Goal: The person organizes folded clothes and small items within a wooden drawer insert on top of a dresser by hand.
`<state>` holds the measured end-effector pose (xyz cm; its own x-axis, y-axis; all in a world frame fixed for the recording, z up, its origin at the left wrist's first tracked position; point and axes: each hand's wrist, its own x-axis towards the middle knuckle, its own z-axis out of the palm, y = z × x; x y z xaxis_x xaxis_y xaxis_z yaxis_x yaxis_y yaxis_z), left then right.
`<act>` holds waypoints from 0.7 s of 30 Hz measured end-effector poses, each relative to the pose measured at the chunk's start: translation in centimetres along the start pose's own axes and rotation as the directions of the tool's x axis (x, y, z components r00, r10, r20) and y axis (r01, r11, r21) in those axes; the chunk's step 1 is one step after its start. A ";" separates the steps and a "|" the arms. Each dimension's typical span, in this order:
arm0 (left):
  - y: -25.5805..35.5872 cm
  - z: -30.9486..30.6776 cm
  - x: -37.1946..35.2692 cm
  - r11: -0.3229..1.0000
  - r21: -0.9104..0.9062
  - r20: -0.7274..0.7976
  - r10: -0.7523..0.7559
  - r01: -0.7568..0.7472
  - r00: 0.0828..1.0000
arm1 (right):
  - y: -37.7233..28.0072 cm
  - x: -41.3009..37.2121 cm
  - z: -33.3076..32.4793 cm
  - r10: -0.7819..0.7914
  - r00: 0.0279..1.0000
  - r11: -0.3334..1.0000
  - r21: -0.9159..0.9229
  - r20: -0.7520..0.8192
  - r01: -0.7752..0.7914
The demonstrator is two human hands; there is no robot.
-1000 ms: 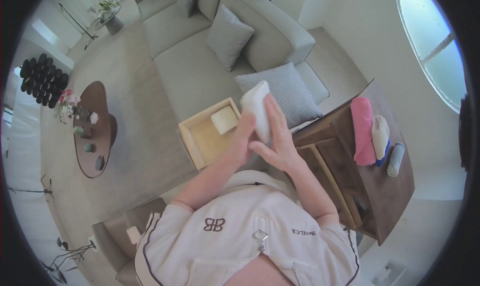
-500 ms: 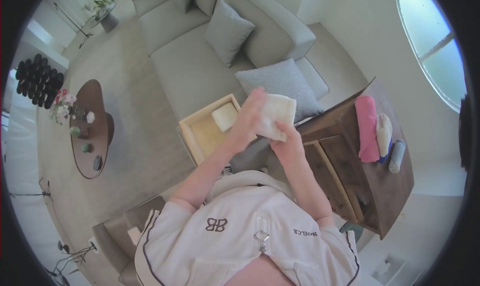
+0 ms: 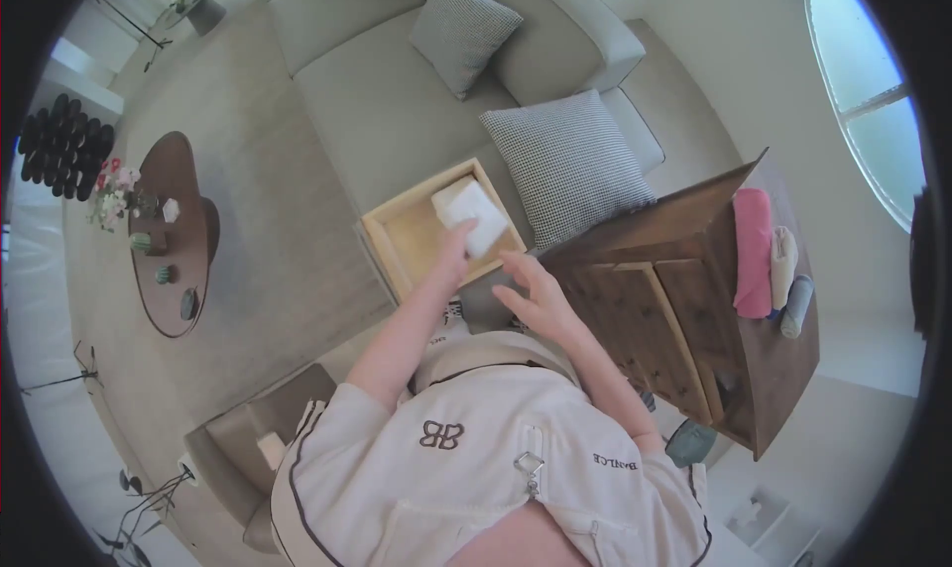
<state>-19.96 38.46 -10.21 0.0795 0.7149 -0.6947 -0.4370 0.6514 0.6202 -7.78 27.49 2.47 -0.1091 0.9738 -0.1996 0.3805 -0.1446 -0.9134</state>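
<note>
My left hand grips the near edge of a folded white cloth above a light wooden drawer-like box. Partly covered by that cloth, another folded white cloth lies in the far right part of the box. My right hand is apart from the cloth, fingers and thumb spread, beside the box's near right corner. It holds nothing. The box rests against the sofa's front, in front of my body.
A dark wooden dresser stands on the right, bearing a pink rolled cloth, a cream cloth and a grey roll. The grey sofa holds checked cushions. A brown oval table stands left.
The folded white cloth has gone down and left into the box area with my left hand. My right hand has let go of it and drawn away, opening. The view has shifted slightly.
</note>
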 end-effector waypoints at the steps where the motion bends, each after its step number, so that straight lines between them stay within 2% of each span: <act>1: -0.3 -1.5 2.1 1.000 0.006 -0.045 0.019 -0.019 0.999 | -0.3 -0.3 0.2 0.060 0.998 0.997 0.056 0.009 -0.061; 3: -0.7 -4.1 5.9 0.999 0.020 -0.108 0.043 -0.041 0.993 | -0.7 -0.9 0.6 0.155 0.988 0.978 0.139 0.022 -0.157; 6: -0.5 -5.8 9.5 1.000 0.023 -0.161 -0.015 0.019 0.987 | -0.7 -1.5 1.2 0.243 0.970 0.954 0.187 -0.016 -0.236; 12: -0.9 -5.5 14.5 0.988 0.102 -0.115 -0.106 0.118 0.988 | -0.9 -2.5 0.8 0.314 0.940 0.940 0.182 -0.131 -0.289; 18: -1.7 -5.5 17.1 0.976 0.192 -0.059 -0.095 0.105 0.994 | -0.2 -4.4 -0.6 0.357 0.899 0.928 0.209 -0.255 -0.309; 21: -2.1 -5.5 17.3 0.975 0.210 -0.077 -0.061 0.076 0.995 | 0.3 -5.1 -1.3 0.373 0.873 0.923 0.219 -0.315 -0.316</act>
<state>-22.60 48.08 -25.56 0.0364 0.6522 -0.7571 -0.2319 0.7425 0.6285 -5.89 22.68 3.73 0.3362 0.8510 -0.4035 0.1842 -0.4796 -0.8580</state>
